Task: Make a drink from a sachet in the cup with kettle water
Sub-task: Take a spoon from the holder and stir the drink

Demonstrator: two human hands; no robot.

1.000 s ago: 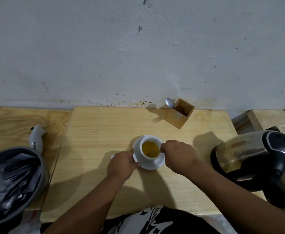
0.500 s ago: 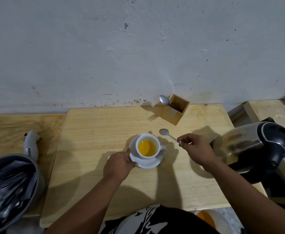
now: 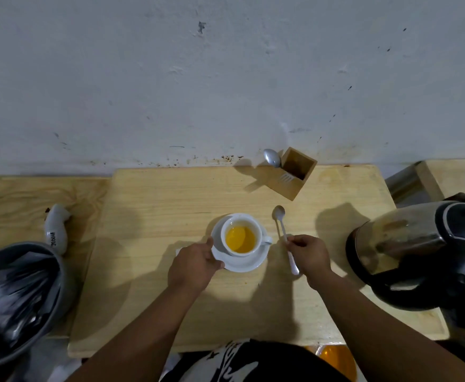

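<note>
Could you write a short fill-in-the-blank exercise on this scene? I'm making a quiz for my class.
1. The cup stands on a white ____.
2. The drink in the cup is ____ in colour.
3. The right hand holds a ____ beside the cup.
4. The left hand touches the saucer's ____ side.

Missing words: saucer; orange; spoon; left

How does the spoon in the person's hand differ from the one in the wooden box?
The slim metal spoon lies nearly flat beside the white cup, pinched by the right hand. The other metal spoon stands bowl-up in the wooden box, untouched. Both are shiny silver.
</note>
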